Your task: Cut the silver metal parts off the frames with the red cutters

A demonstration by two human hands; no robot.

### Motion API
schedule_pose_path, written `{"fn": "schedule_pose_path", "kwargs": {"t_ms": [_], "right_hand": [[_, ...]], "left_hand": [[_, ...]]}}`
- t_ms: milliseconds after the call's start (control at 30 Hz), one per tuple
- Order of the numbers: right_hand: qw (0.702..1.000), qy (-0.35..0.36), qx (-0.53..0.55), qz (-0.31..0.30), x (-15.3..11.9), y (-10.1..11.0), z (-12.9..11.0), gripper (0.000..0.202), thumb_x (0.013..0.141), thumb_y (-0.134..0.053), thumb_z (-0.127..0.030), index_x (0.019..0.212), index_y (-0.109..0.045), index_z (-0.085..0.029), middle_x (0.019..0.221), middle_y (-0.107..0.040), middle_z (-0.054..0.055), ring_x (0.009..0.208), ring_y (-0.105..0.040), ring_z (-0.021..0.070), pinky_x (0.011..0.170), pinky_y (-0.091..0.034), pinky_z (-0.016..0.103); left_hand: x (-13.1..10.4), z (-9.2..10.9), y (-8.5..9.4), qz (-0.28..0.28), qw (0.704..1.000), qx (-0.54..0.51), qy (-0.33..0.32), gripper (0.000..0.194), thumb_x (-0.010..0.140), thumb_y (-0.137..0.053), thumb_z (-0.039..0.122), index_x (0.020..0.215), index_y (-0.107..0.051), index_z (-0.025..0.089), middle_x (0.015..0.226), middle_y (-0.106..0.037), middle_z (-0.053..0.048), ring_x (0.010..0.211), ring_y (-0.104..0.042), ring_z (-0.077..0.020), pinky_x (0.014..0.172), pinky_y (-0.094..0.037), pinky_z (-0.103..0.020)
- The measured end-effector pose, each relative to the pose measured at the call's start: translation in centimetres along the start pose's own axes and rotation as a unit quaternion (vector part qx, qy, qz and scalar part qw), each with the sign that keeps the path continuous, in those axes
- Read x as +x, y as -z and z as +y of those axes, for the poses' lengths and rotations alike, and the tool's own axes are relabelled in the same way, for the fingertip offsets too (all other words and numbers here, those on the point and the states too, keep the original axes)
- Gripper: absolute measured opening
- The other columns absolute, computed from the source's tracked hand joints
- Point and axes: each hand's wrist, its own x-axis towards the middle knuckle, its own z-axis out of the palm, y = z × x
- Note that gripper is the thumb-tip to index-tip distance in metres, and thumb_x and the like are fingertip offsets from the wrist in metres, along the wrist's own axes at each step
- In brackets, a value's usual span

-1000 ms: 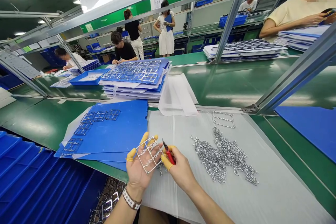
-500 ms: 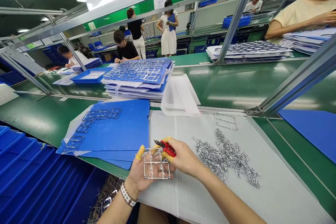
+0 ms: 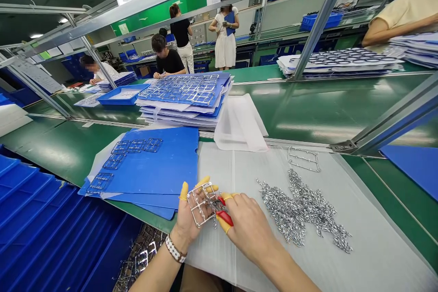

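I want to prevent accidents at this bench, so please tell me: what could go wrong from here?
The cutters work close to the left hand; a slip could nick a bare fingertip or palm. The thin metal frame might bend if squeezed. Small pieces might scatter, as the loose pile has no tray.

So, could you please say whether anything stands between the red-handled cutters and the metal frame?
Nothing visible does: in this view, the red-handled cutters in the right hand overlap the right side of the metal frame in the left hand; contact is unclear.
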Motion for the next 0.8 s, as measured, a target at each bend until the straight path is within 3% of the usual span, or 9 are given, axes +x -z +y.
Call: {"fn": "schedule_pose_path", "kwargs": {"t_ms": [167, 300, 433, 567, 800], "right_hand": [[0.99, 0.089, -0.096, 0.048, 0.3, 0.8, -0.7, 0.034, 0.076, -0.064, -0.018, 0.109, -0.056, -0.015, 0.085, -0.061, 0.008, 0.076, -0.052, 0.0225, 0.066, -0.035, 0.036], [0.962, 0.214, -0.145, 0.087, 1.2, 2.5, 0.3, 0.026, 0.081, -0.054, -0.01, 0.107, -0.059, -0.012, 0.082, -0.061, 0.008, 0.075, -0.05, 0.0217, 0.065, -0.032, 0.036], [0.937, 0.303, -0.153, 0.08, 1.9, 3.2, 1.0, 0.019, 0.084, -0.051, -0.01, 0.1, -0.062, -0.013, 0.077, -0.06, 0.006, 0.076, -0.05, 0.0214, 0.066, -0.032, 0.036], [0.927, 0.333, -0.154, 0.071, 2.1, 3.1, 0.9, 0.019, 0.087, -0.05, -0.013, 0.102, -0.061, -0.014, 0.079, -0.061, 0.006, 0.076, -0.05, 0.0203, 0.069, -0.033, 0.037], [0.933, 0.322, -0.162, 0.026, 1.9, 3.3, 0.8, 0.02, 0.087, -0.047, -0.011, 0.101, -0.06, -0.016, 0.083, -0.062, 0.006, 0.08, -0.051, 0.0209, 0.072, -0.034, 0.037]], "left_hand": [[-0.2, -0.1, 0.5, 0.001, 0.999, -0.001, 0.046, 0.063, 0.089, -0.036, 0.058, 0.126, -0.054, 0.01, 0.098, -0.07, -0.014, 0.087, -0.064, -0.0233, 0.081, -0.045, -0.036], [-0.8, 0.4, 0.8, -0.044, 0.991, -0.02, 0.127, 0.062, 0.089, -0.034, 0.058, 0.13, -0.051, 0.014, 0.095, -0.07, -0.01, 0.075, -0.064, -0.0245, 0.076, -0.047, -0.046], [-1.0, 0.7, 1.0, -0.074, 0.982, 0.015, 0.171, 0.055, 0.091, -0.03, 0.051, 0.125, -0.055, 0.014, 0.099, -0.068, -0.012, 0.077, -0.065, -0.0275, 0.073, -0.048, -0.049], [-0.8, 0.7, 1.4, -0.078, 0.975, 0.075, 0.192, 0.062, 0.09, -0.027, 0.058, 0.118, -0.059, 0.013, 0.099, -0.067, -0.014, 0.073, -0.066, -0.0282, 0.066, -0.05, -0.047], [-0.7, 0.6, 1.8, -0.083, 0.972, 0.12, 0.185, 0.066, 0.088, -0.025, 0.063, 0.113, -0.061, 0.013, 0.097, -0.065, -0.013, 0.074, -0.065, -0.0271, 0.066, -0.05, -0.044]]}}
